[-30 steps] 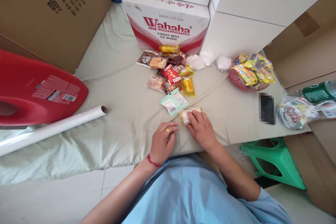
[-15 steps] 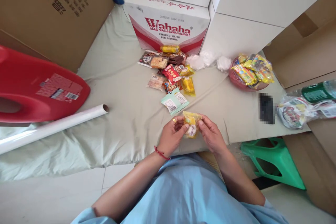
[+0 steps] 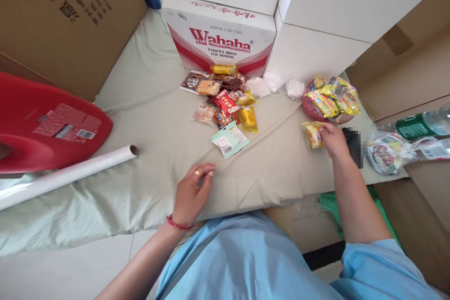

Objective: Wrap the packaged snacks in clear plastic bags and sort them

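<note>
My right hand point(image 3: 333, 140) grips the right end of a yellow snack packet point(image 3: 312, 135) with a white label, just in front of the red bowl point(image 3: 309, 111). That bowl is heaped with yellow snack packets point(image 3: 339, 93). Nothing is held in my left hand point(image 3: 193, 193), which rests near the front edge of the cloth with its fingers loosely extended and the thumb apart. Closest to it lies a pale green packet point(image 3: 230, 139). Behind that is a pile of wrapped snacks, among them a red packet point(image 3: 227, 102) and a yellow packet point(image 3: 249, 118).
A Wahaha carton point(image 3: 221, 37) stands behind the pile, with crumpled white plastic bags point(image 3: 270, 84) beside it. On the left are a red jug point(image 3: 52, 126) and a white roll point(image 3: 70, 173). A bottle point(image 3: 418, 123) and bagged item point(image 3: 383, 154) lie right.
My right hand has carried the yellow packet rightward, to the bowl's front. My left hand has let go of it and moved left. The view has shifted slightly.
</note>
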A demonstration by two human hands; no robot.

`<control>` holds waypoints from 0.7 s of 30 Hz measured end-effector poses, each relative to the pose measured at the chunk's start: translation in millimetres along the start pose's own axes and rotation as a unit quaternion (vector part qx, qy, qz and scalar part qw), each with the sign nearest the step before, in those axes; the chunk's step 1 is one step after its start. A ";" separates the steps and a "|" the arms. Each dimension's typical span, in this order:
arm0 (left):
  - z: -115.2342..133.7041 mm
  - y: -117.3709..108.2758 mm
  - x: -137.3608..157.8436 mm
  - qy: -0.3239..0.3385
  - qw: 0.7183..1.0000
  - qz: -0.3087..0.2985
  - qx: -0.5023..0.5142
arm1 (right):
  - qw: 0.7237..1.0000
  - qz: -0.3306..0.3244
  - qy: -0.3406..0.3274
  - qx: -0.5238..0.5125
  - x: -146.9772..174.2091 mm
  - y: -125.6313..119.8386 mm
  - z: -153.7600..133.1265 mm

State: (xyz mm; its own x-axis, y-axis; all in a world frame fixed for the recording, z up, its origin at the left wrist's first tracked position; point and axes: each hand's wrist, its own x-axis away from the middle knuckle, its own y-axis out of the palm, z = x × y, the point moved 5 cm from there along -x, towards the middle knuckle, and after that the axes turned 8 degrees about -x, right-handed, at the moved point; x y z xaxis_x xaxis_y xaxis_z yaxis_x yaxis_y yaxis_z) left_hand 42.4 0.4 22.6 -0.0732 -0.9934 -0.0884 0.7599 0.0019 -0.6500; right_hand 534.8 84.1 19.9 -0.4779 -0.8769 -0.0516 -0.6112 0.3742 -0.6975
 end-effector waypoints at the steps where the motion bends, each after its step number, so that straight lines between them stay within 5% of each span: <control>1: -8.6 -8.7 3.1 0.003 0.999 0.024 -0.034 | 0.999 -0.008 0.012 0.043 -3.2 2.3 3.0; 3: -24.8 -21.5 10.8 0.006 0.993 0.060 -0.103 | 0.992 0.013 0.002 0.124 0.8 5.2 -1.4; 6: -41.4 -26.4 21.6 0.027 0.981 0.074 -0.176 | 0.971 0.096 -0.101 0.196 22.8 5.4 -30.3; 11: -40.3 -15.7 27.2 0.137 0.961 0.061 -0.234 | 0.937 0.123 -0.312 0.098 47.2 23.4 -105.8; 17: -32.5 -14.6 25.1 0.166 0.950 0.072 -0.256 | 0.933 0.023 -0.356 0.047 -7.2 111.0 -193.0; 21: -31.1 -15.1 27.7 0.164 0.950 0.077 -0.255 | 0.943 -0.050 -0.315 0.099 -50.9 167.1 -217.3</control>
State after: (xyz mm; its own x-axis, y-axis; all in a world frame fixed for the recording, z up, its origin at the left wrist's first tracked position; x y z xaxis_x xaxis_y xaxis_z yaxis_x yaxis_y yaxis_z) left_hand 8.8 -23.6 6.5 -0.2475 -0.8880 -0.3874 0.3715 0.2823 -0.8845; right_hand 319.9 256.9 61.3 0.0839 -0.9334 -0.3489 -0.4743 0.2706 -0.8378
